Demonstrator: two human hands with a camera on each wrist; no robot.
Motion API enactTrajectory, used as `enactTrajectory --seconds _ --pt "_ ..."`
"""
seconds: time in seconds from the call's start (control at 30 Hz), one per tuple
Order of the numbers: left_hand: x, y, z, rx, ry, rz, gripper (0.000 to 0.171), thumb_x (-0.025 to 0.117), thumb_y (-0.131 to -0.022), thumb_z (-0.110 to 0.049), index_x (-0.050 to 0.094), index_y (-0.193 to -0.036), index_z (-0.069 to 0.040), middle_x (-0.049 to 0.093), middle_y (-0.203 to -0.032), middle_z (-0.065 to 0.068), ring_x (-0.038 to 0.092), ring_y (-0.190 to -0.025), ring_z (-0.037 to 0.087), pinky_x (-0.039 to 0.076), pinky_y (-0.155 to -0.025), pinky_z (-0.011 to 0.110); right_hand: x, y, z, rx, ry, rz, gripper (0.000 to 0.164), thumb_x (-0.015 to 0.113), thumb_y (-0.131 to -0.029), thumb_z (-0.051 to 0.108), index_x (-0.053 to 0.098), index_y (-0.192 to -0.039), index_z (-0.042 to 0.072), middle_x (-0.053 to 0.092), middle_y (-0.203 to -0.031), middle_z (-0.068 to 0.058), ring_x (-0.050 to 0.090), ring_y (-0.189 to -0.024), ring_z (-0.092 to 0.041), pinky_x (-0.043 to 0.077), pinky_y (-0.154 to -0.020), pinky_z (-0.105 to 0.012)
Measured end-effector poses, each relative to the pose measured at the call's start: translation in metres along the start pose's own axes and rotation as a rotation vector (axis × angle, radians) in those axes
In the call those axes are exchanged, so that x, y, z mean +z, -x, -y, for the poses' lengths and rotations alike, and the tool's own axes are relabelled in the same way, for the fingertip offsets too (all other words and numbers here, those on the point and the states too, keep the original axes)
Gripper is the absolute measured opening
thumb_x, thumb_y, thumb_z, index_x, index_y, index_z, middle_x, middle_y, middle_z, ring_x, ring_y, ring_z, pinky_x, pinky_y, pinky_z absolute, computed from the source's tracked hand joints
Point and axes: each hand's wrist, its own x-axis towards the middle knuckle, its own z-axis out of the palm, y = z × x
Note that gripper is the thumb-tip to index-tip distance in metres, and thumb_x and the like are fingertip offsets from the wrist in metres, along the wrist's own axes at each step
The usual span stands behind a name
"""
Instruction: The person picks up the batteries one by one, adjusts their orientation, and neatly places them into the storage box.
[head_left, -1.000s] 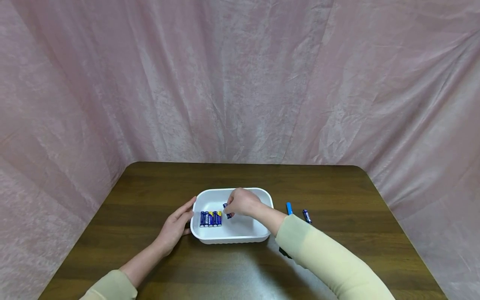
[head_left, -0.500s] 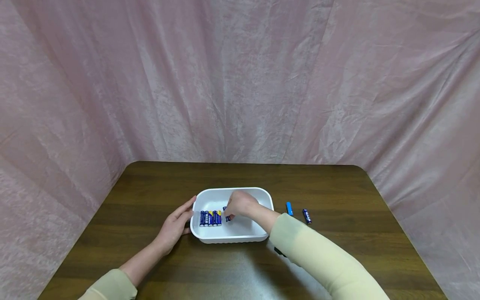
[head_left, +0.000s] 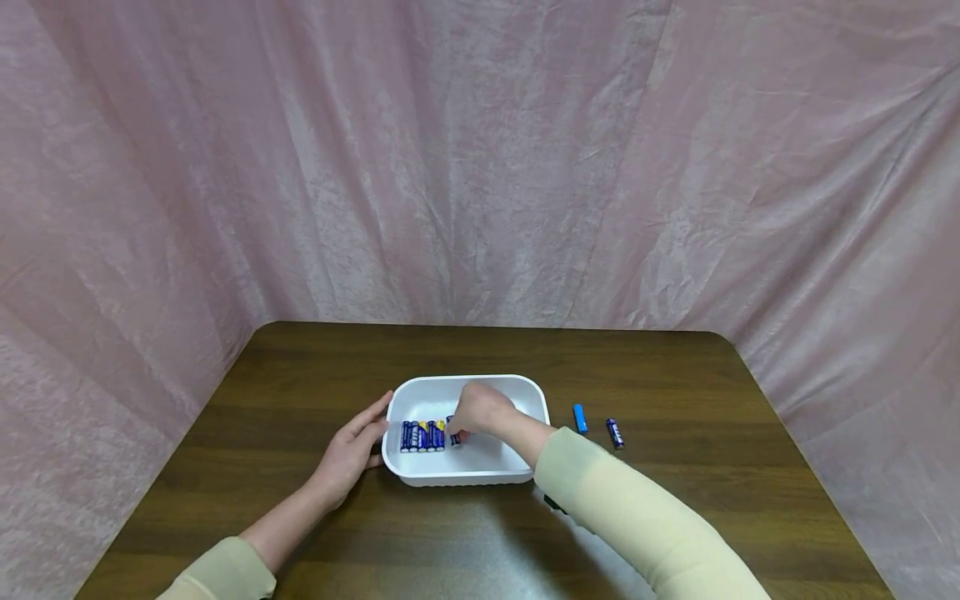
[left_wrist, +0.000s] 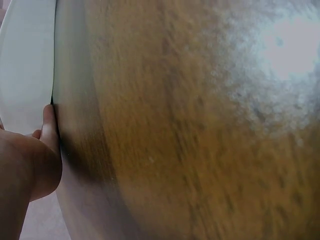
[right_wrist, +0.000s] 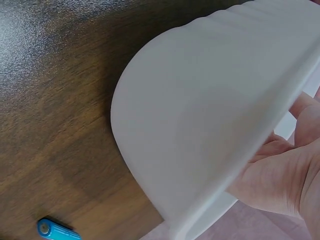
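Note:
A white plastic basin (head_left: 465, 480) stands on the table. Inside it, on the left, several dark blue batteries (head_left: 422, 437) lie side by side in a row, some with yellow ends. Just right of that row, my right hand (head_left: 483, 408) pinches another dark blue battery (head_left: 454, 439), partly covered by the fingers. My left hand (head_left: 345, 458) rests against the basin's left side with fairly straight fingers; the left wrist view shows a finger (left_wrist: 48, 122) along the outer wall. In the right wrist view the basin wall (right_wrist: 200, 100) hides my right fingertips.
Right of the basin, a light blue battery (head_left: 581, 418) and a dark blue battery (head_left: 615, 433) lie on the brown wooden table (head_left: 675, 375). A pink curtain (head_left: 480, 167) hangs behind the table's far edge. The right sleeve (head_left: 637, 517) reaches across the front right.
My right hand has lowered slightly towards the near side with its battery, which now sits closer to the row. The left hand stays against the basin.

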Motion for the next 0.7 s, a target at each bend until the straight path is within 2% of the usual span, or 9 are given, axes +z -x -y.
enactTrajectory --seconds 0.2,0.53,0.7 --pt "-0.0002 -0.0002 0.0009 0.007 0.000 0.000 0.051 0.053 -0.107 -0.021 0.044 -0.158 -0.025 0.039 -0.159 0.015 0.050 -0.131 0.036 0.058 -0.089 0.043 0.0019 -0.0017 -0.0002 0.014 -0.010 -0.001 0.023 0.084 -0.083 0.029 0.078 -0.072 0.010 0.074 -0.068 0.000 0.055 -0.059 -0.010 0.040 -0.057 -0.027" --pt "0.0006 -0.0009 0.0013 0.001 0.011 -0.004 0.051 0.054 -0.107 -0.019 0.045 -0.157 -0.024 0.037 -0.161 0.011 0.051 -0.129 0.033 0.059 -0.087 0.041 0.0051 -0.0029 0.0013 0.029 -0.034 0.003 0.024 0.083 -0.083 0.028 0.076 -0.071 0.009 0.074 -0.067 -0.001 0.058 -0.059 -0.011 0.039 -0.057 -0.026" --pt "0.0004 -0.0008 0.0017 0.008 0.012 -0.007 0.051 0.053 -0.107 -0.019 0.044 -0.157 -0.024 0.038 -0.161 0.011 0.052 -0.128 0.033 0.059 -0.087 0.041 0.0042 -0.0033 0.0014 0.015 -0.049 0.012 0.024 0.083 -0.084 0.028 0.078 -0.071 0.008 0.074 -0.068 -0.002 0.064 -0.064 -0.014 0.039 -0.056 -0.025"
